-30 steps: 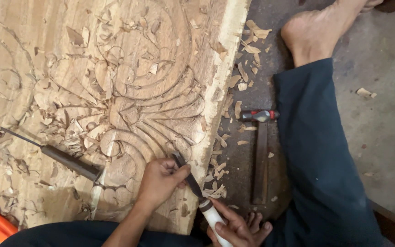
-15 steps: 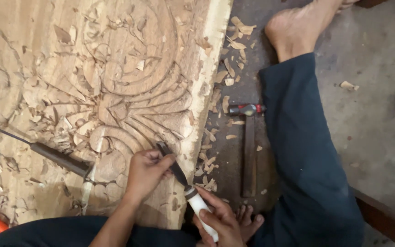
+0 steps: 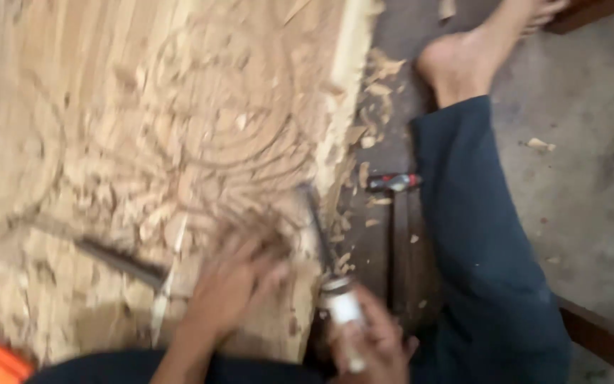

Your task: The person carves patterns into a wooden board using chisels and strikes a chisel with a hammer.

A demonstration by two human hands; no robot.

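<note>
Frame now motion-blurred — view shifted since 0.5 s ago. Right hand (image 3: 374, 345) stays clamped on white-handled chisel (image 3: 341, 307); left hand (image 3: 232, 284) at 9 o'clock on carved panel (image 3: 179, 107), fingers spread — grip cannot tell.

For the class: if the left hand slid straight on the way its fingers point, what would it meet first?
Probably the carved wood panel itself: the left hand already lies on it, fingers aimed up and right toward loose wood chips and the curved grooves. Motion blur leaves the exact line uncertain.
</note>
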